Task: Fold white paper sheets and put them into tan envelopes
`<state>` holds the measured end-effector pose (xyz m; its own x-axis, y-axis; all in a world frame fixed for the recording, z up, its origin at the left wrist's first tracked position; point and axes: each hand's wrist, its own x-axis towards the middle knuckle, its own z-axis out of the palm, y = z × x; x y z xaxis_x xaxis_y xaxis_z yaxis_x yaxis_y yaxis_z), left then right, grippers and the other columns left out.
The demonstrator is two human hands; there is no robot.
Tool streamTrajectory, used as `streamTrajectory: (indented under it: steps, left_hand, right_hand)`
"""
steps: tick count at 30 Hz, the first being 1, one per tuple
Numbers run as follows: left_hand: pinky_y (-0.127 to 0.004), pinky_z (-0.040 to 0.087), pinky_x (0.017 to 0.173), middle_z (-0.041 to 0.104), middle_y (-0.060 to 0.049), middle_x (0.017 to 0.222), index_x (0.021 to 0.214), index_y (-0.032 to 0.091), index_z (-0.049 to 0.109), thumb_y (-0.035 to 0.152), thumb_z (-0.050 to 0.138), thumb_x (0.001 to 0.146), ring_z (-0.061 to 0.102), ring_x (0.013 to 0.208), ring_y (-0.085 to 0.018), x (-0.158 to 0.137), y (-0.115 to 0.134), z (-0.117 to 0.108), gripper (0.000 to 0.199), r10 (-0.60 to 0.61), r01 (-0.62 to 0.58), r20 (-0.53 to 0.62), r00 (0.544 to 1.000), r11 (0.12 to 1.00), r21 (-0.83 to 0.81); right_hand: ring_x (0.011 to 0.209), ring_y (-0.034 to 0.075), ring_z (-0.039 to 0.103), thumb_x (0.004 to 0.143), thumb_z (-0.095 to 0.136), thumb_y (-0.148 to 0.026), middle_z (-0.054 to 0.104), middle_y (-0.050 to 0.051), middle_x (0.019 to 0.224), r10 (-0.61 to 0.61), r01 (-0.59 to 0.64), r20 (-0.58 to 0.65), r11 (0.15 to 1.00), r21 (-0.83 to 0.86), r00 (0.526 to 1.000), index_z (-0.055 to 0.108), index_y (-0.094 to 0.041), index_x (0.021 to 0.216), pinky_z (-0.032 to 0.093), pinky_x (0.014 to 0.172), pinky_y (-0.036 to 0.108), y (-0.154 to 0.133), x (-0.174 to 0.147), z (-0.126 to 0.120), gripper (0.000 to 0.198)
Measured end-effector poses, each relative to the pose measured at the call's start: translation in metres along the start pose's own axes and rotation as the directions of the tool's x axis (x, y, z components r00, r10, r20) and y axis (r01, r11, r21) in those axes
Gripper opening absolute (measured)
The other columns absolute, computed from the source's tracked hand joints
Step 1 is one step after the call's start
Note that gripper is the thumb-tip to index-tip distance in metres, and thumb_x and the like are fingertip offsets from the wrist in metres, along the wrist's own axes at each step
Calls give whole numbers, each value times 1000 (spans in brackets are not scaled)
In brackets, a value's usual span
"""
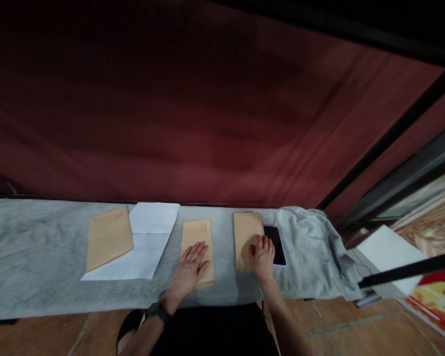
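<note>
My left hand lies flat, fingers stretched out, on a brown paper envelope with a small red print near its top. My right hand is at the right edge of another brown envelope, which looks like part of a small stack. Its fingers are bent over that edge and its thumb rests on the paper. Just right of these fingers lies a dark-screened phone with a pale rim. Farther left, a third brown envelope overlaps a creased white paper sheet.
A grey cloth covers the narrow table and bunches up at its right end. Behind it hangs a dark red fabric wall with black frame bars. A white box stands right of the table, above a tiled floor.
</note>
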<state>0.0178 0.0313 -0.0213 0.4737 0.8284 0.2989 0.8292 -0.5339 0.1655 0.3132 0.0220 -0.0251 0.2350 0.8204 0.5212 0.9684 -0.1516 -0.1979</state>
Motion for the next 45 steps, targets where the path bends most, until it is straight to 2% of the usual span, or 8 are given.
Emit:
streamTrajectory:
  steps: [5,9,15,22,27,30,38,45]
  left_hand:
    - [-44,32,119,46,-9,153,150,19,41,50,35,101,41,142,-22,-1,0,5,58,-3,3,7,1000,1000,5]
    - [-44,28,120,41,-9,156,152,18,37,46,32,102,37,145,-22,-2,2,8,57,2,-3,20,1000,1000,29]
    - [-42,29,119,46,-13,153,149,12,41,33,38,99,39,144,-22,-16,5,1,54,81,-84,61,995,995,59]
    - [-42,35,118,53,-11,147,145,15,46,38,41,102,46,139,-21,-52,13,-23,49,149,-149,10,989,988,46]
    - [-45,34,118,59,-8,141,140,20,53,39,41,102,49,137,-22,-60,15,-33,44,154,-155,35,987,988,19]
    - [-44,34,118,55,-7,146,142,22,51,40,40,102,45,140,-22,-58,15,-35,45,157,-158,79,984,987,2]
    - [-43,26,122,36,-1,159,151,32,37,39,44,101,33,147,-21,-58,16,-37,51,160,-157,107,981,987,-40]
    - [-44,23,122,31,-1,162,151,35,36,38,44,101,26,149,-22,-53,19,-50,50,159,-144,198,967,985,-91]
  right_hand:
    - [141,39,35,97,38,-25,48,24,145,-21,19,10,988,151,1000,43,-10,143,34,107,64,-12,1,-8,49]
    - [147,30,29,99,39,-29,43,17,152,-192,137,82,888,439,978,43,-14,145,39,111,55,-58,-15,-12,48]
    - [138,21,46,102,38,-31,51,9,149,-510,202,219,645,737,832,49,-20,144,41,115,44,-126,-42,-14,45]
    - [138,20,47,105,32,-33,53,9,147,-574,278,260,682,676,776,52,-19,143,39,117,44,-132,-44,-7,45]
    - [143,19,38,105,32,-34,43,7,155,-686,447,325,693,566,651,48,-20,145,31,121,41,-140,-20,4,46]
    - [147,19,32,105,32,-33,36,6,159,-701,506,360,702,501,616,42,-21,149,27,122,42,-148,1,16,47]
    - [149,21,26,104,33,-37,30,11,161,-646,492,419,761,423,638,36,-14,152,21,123,41,-170,45,43,53]
    - [151,22,20,105,27,-39,24,12,162,-589,438,456,806,399,667,31,-12,154,16,123,45,-175,43,50,56]
